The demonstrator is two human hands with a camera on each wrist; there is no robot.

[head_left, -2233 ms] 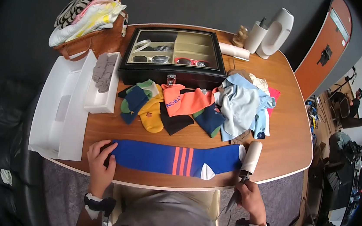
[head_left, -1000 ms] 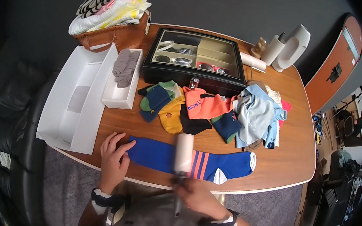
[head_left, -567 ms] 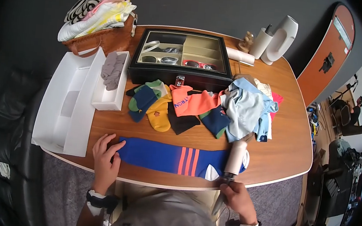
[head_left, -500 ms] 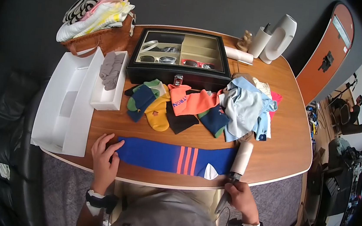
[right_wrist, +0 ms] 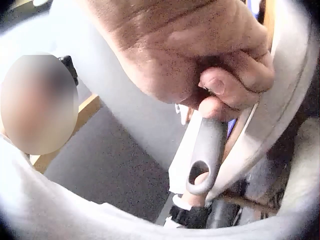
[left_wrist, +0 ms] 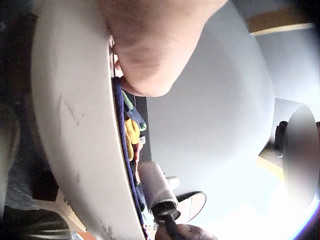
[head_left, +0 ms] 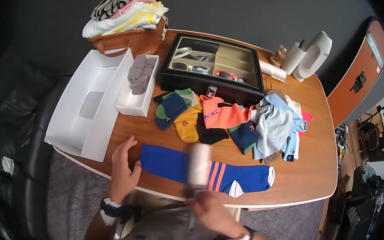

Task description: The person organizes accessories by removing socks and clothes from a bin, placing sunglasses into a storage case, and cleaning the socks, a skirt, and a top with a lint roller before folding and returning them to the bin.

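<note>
A long blue knee sock with coral stripes and white heel and toe lies flat along the table's front edge. My left hand rests at its cuff end, thumb at the cuff corner and fingers extended. My right hand grips the handle of a lint roller, whose pale cylinder overlaps the sock just left of the stripes. In the right wrist view, the fingers curl around the grey handle, which ends in an oval hole. The left wrist view shows the roller's cylinder beyond the sock's edge.
Behind the sock lie several colourful socks and a heap of light-blue clothing. A black glasses case stands behind them. White boxes stand at left, a brown basket of fabrics behind; a white vase stands back right.
The right hand has swept the lint roller left from the sock's toe end to beside the stripes. The left hand stays at the cuff. The head view has shifted.
</note>
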